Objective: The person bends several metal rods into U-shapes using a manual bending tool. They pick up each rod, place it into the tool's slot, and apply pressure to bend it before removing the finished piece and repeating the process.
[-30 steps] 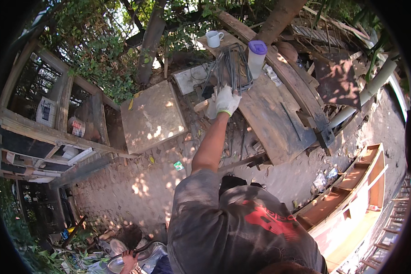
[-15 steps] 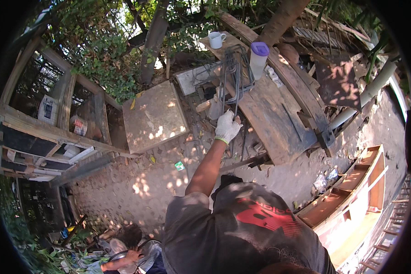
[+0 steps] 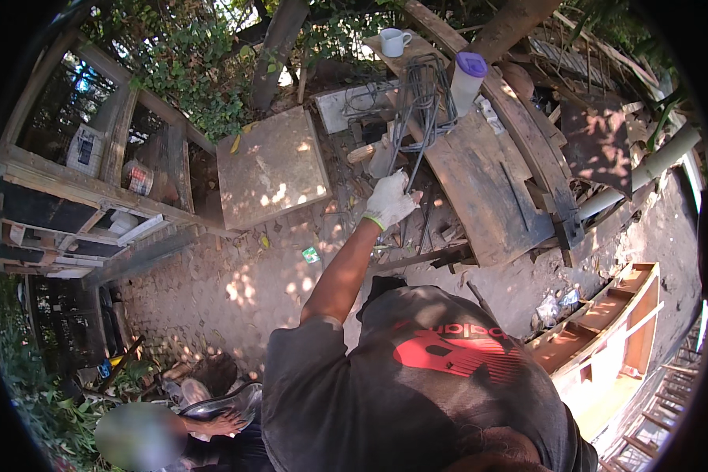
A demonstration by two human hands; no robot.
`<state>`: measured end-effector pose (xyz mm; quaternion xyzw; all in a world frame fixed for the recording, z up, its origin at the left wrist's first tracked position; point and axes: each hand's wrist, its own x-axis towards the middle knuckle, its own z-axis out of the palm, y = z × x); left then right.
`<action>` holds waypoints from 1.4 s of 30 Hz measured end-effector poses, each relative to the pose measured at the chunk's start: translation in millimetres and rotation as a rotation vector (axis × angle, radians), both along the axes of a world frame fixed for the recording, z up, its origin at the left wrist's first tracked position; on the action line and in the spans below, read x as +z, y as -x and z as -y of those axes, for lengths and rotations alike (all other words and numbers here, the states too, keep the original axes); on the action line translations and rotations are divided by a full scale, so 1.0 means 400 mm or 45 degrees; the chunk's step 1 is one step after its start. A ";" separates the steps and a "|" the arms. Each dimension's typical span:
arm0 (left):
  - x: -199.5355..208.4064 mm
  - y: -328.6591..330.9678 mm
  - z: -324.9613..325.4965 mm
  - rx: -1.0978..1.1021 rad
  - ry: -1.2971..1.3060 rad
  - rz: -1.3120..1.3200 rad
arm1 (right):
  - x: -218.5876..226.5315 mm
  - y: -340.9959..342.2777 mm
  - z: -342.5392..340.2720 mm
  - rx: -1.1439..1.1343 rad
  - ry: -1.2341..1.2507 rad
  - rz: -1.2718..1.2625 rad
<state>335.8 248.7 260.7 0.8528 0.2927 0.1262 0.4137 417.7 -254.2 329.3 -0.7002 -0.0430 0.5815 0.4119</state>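
Observation:
My left hand (image 3: 389, 200) wears a whitish knit glove with a pale green cuff. Its fingers are closed round the lower end of a thin, bent metal rod (image 3: 423, 149). That rod slants up into a tangle of similar dark bent rods (image 3: 429, 90), which lies across a weathered wooden board (image 3: 480, 185). Beside the tangle, a clear container with a purple lid (image 3: 468, 82) and a white mug (image 3: 395, 42) stand on the boards. My right hand is not in view.
A flat square panel (image 3: 274, 167) lies left of the rods, near an old wooden frame cabinet (image 3: 94, 220). At right lies a wooden drawer-like frame (image 3: 598, 330). Another person's hand (image 3: 226, 422) rests by a dark rounded rim at lower left. A pale pipe (image 3: 641, 173) runs along the right.
The view has shifted a little, so the scene sits further right. The rod at my left hand slants more now. The other person's blurred head has come into view at lower left.

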 end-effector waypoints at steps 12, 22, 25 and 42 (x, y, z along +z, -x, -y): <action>-0.052 -0.061 0.062 0.070 -0.116 0.041 | 0.100 -0.233 -0.626 0.519 -0.103 0.781; -0.035 -0.049 0.097 0.157 -0.131 -0.007 | 0.069 -0.352 -1.512 1.421 -0.129 1.872; -0.022 -0.093 0.118 0.117 -0.135 -0.076 | -0.070 -0.488 -1.653 1.738 0.127 1.895; -0.025 0.040 0.138 0.398 -0.131 -0.275 | -0.210 -0.463 -1.624 2.110 0.199 1.870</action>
